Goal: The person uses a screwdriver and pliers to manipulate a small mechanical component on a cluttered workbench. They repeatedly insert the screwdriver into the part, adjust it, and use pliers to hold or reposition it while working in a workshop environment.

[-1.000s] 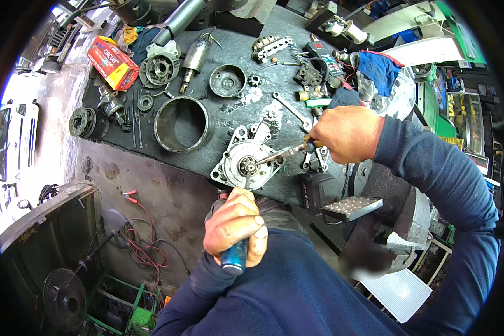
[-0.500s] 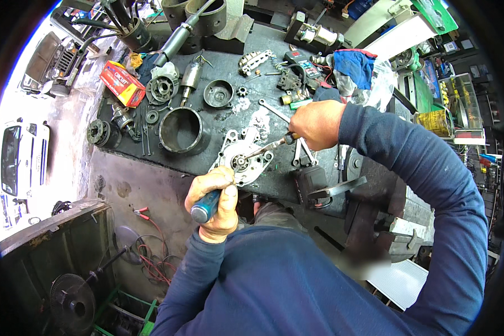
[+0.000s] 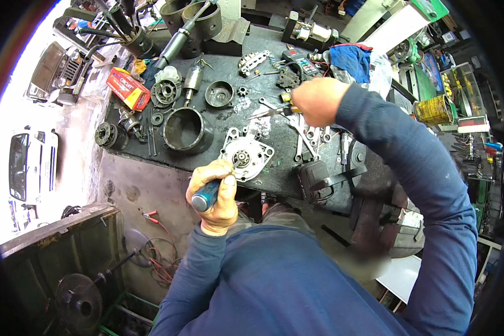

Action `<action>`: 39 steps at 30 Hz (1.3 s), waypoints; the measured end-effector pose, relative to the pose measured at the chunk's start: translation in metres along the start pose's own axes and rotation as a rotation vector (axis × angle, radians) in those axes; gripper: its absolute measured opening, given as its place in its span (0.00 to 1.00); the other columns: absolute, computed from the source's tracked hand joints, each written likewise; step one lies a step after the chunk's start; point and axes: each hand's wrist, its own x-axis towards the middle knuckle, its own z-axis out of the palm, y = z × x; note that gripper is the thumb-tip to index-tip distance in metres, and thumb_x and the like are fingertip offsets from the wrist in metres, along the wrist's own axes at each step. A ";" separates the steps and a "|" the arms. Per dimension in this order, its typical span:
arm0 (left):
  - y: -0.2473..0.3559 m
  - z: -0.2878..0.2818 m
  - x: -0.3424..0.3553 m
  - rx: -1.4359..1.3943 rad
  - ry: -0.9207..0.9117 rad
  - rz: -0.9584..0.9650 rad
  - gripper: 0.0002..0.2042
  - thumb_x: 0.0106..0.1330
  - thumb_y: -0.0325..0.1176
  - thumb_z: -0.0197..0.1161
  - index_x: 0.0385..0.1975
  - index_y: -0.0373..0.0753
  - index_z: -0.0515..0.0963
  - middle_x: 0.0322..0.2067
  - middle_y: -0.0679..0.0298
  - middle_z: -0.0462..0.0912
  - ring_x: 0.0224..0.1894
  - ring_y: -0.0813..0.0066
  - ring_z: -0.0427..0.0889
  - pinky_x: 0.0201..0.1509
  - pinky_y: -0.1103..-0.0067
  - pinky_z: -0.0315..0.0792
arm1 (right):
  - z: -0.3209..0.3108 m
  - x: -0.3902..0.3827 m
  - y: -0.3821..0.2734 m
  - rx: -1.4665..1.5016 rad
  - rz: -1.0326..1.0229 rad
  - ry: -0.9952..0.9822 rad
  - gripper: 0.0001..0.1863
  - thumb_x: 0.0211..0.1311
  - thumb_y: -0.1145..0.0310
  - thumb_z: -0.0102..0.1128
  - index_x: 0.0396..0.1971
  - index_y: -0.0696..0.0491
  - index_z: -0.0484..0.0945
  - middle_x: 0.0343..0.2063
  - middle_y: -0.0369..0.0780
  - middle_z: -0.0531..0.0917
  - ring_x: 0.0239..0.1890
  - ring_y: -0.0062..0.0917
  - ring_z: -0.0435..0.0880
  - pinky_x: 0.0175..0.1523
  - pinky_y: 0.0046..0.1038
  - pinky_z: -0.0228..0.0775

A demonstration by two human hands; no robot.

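A dark, grimy metal counter carries a scatter of dismantled motor parts. Near its front edge lies 1 cast-aluminium end housing, pale grey, roughly round with lobed ears and a dark hub in the middle. Left of it stands 1 steel cylinder shell, hollow, dull and rust-toned inside. Behind that sit 1 small round dark cap, 1 tiny toothed pinion and 1 pale round part with a dark centre. 1 red cardboard box lies at the counter's left end, and 1 blue rag is bunched at the far side. Several flat steel spanners lie just right of the housing; I cannot count them exactly.

The left hand is clenched in a full fist around 1 screwdriver with a blue-green handle, whose butt end sticks out toward the person. The fist sits at the counter's front edge, just beside the aluminium housing; the shaft is hidden by the fingers.

The right hand is closed, fingers pinched on 1 slim metal tool that points left over the counter, above and behind the housing and clear of it. Both forearms wear dark blue sleeves.
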 end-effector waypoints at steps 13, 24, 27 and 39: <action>-0.006 -0.006 -0.003 0.090 -0.048 0.051 0.08 0.68 0.19 0.63 0.43 0.34 0.74 0.31 0.59 0.77 0.33 0.72 0.76 0.41 0.76 0.73 | -0.005 0.008 -0.038 0.064 0.005 0.186 0.15 0.63 0.66 0.63 0.47 0.57 0.85 0.43 0.51 0.89 0.46 0.51 0.89 0.51 0.48 0.81; 0.005 -0.002 0.002 0.173 -0.048 0.089 0.10 0.71 0.31 0.68 0.47 0.33 0.80 0.43 0.62 0.85 0.45 0.71 0.85 0.55 0.74 0.77 | 0.033 -0.026 -0.198 0.717 -0.388 1.110 0.21 0.65 0.54 0.69 0.50 0.53 0.84 0.61 0.46 0.82 0.71 0.46 0.74 0.73 0.56 0.62; 0.006 -0.001 0.003 0.105 -0.048 0.001 0.11 0.71 0.33 0.67 0.47 0.33 0.80 0.44 0.61 0.85 0.46 0.70 0.84 0.56 0.73 0.76 | 0.040 -0.019 -0.201 0.902 -0.376 1.168 0.18 0.63 0.57 0.71 0.47 0.54 0.83 0.56 0.45 0.84 0.68 0.47 0.77 0.73 0.56 0.63; 0.018 0.025 0.003 -0.272 0.108 -0.422 0.15 0.71 0.37 0.66 0.50 0.34 0.79 0.48 0.61 0.83 0.51 0.69 0.83 0.61 0.72 0.73 | 0.054 0.004 -0.218 1.238 -0.515 1.341 0.18 0.52 0.63 0.76 0.38 0.54 0.78 0.33 0.42 0.77 0.35 0.39 0.81 0.40 0.40 0.71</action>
